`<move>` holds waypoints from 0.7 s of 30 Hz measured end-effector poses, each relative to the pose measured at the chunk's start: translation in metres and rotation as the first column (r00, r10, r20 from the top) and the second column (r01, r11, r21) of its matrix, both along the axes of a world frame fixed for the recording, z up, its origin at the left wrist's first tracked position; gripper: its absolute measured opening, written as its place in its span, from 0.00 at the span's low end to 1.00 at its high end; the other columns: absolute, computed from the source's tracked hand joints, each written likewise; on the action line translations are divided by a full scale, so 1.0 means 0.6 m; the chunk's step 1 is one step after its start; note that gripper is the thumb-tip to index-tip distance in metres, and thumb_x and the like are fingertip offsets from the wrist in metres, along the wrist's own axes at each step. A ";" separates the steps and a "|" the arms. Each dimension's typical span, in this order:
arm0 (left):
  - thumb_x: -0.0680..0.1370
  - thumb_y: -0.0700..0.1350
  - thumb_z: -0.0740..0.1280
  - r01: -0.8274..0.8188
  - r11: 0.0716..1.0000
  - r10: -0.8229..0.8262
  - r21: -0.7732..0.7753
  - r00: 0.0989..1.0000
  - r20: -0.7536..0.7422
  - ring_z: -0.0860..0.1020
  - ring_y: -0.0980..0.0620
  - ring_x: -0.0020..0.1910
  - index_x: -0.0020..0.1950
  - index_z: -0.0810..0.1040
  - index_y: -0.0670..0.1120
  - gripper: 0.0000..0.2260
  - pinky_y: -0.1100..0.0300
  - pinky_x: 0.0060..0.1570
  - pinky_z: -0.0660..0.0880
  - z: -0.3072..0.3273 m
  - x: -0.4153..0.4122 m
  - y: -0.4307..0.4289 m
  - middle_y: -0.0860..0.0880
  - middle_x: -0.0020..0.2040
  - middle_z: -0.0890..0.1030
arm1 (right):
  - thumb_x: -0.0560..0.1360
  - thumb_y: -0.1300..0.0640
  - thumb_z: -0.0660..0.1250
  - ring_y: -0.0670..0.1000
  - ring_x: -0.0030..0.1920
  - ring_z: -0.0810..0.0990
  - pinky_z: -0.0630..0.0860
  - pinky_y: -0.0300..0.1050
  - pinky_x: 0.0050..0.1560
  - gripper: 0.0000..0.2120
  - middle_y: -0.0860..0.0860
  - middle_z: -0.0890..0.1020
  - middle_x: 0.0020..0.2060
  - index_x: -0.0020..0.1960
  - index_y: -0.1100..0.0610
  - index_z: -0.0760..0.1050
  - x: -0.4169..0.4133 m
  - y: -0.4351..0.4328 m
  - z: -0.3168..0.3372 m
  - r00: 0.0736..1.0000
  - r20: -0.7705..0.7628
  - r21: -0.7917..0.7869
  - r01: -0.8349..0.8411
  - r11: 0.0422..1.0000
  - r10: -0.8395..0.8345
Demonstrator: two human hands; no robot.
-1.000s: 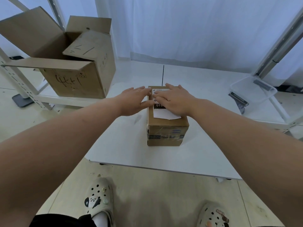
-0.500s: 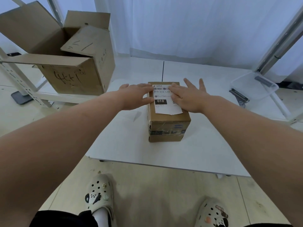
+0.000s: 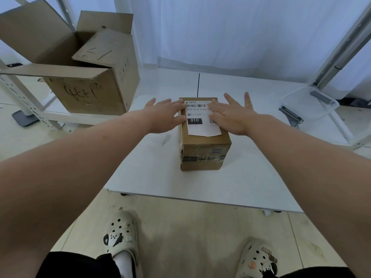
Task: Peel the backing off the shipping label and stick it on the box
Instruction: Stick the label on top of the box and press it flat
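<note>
A small brown cardboard box (image 3: pixel 204 153) stands on the low white table (image 3: pixel 251 177). A white shipping label (image 3: pixel 200 127) with a barcode and a black "010" block lies flat on the box's top. My left hand (image 3: pixel 164 117) lies flat at the box's left top edge, fingers spread, fingertips touching the label's left side. My right hand (image 3: pixel 230 115) lies flat over the label's right side, fingers spread and reaching past the box's far right corner. Neither hand holds anything. The label's right part is hidden under my right hand.
A large open cardboard box (image 3: pixel 86 77) with handwriting sits on a white metal rack at the left. A clear plastic tray (image 3: pixel 309 103) rests at the table's right. White curtains hang behind. My feet in pale clogs (image 3: pixel 120 231) stand on the floor before the table edge.
My right hand has slid from the middle of the label to its right side, uncovering the barcode and "010". My left hand stays at the box's left edge.
</note>
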State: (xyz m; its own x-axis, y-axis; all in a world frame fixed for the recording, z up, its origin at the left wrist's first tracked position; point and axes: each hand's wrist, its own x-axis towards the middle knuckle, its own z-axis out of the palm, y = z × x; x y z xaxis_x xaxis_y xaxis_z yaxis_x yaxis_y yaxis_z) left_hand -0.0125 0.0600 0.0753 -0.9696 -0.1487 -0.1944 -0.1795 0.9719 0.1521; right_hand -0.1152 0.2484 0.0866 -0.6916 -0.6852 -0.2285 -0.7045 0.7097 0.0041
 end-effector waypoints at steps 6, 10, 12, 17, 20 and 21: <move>0.81 0.57 0.47 0.003 0.999 -0.003 -0.040 1.000 0.018 0.49 0.50 0.77 0.77 0.49 0.56 0.24 0.44 0.74 0.42 -0.001 0.001 -0.001 0.55 0.78 0.49 | 0.81 0.43 0.40 0.49 0.77 0.39 0.25 0.65 0.68 0.24 0.42 0.48 0.77 0.76 0.44 0.46 0.019 -0.030 -0.010 0.995 0.044 -0.059 -0.088 0.994 0.091; 0.81 0.57 0.47 0.007 0.999 -0.006 -0.038 1.000 0.015 0.49 0.50 0.77 0.77 0.48 0.56 0.24 0.44 0.74 0.42 0.001 0.003 -0.002 0.55 0.78 0.49 | 0.80 0.42 0.38 0.49 0.77 0.39 0.24 0.64 0.67 0.24 0.39 0.48 0.76 0.76 0.41 0.46 -0.010 0.006 -0.001 0.997 0.051 -0.009 -0.050 0.999 0.050; 0.82 0.56 0.46 0.010 0.999 -0.008 -0.048 1.000 0.030 0.48 0.50 0.77 0.77 0.46 0.55 0.24 0.44 0.75 0.42 0.000 0.005 -0.002 0.56 0.78 0.48 | 0.80 0.41 0.38 0.49 0.77 0.39 0.24 0.64 0.67 0.25 0.40 0.48 0.76 0.76 0.42 0.47 -0.014 0.013 0.004 0.997 0.058 0.006 -0.044 0.999 0.043; 0.82 0.55 0.42 0.000 0.997 0.005 -0.075 0.997 0.074 0.45 0.50 0.78 0.77 0.41 0.55 0.24 0.43 0.74 0.41 -0.002 0.009 0.006 0.56 0.78 0.43 | 0.81 0.42 0.40 0.47 0.77 0.40 0.27 0.61 0.70 0.23 0.39 0.52 0.76 0.75 0.43 0.53 0.024 -0.004 0.011 0.964 0.158 -0.085 -0.203 0.976 0.214; 0.82 0.55 0.42 -0.010 0.998 0.014 -0.055 0.998 0.066 0.45 0.50 0.78 0.77 0.41 0.54 0.24 0.44 0.74 0.41 -0.002 0.008 0.007 0.55 0.78 0.42 | 0.80 0.40 0.37 0.47 0.77 0.40 0.26 0.60 0.70 0.24 0.40 0.52 0.76 0.75 0.40 0.52 0.025 -0.003 0.005 0.959 0.173 -0.104 -0.207 0.973 0.223; 0.82 0.54 0.42 -0.011 0.999 0.015 -0.053 0.998 0.064 0.45 0.50 0.78 0.77 0.42 0.54 0.23 0.44 0.74 0.41 -0.001 0.008 0.006 0.55 0.78 0.43 | 0.80 0.41 0.37 0.47 0.77 0.40 0.27 0.62 0.70 0.24 0.40 0.52 0.76 0.75 0.39 0.51 0.020 -0.001 0.003 0.967 0.162 -0.099 -0.180 0.979 0.195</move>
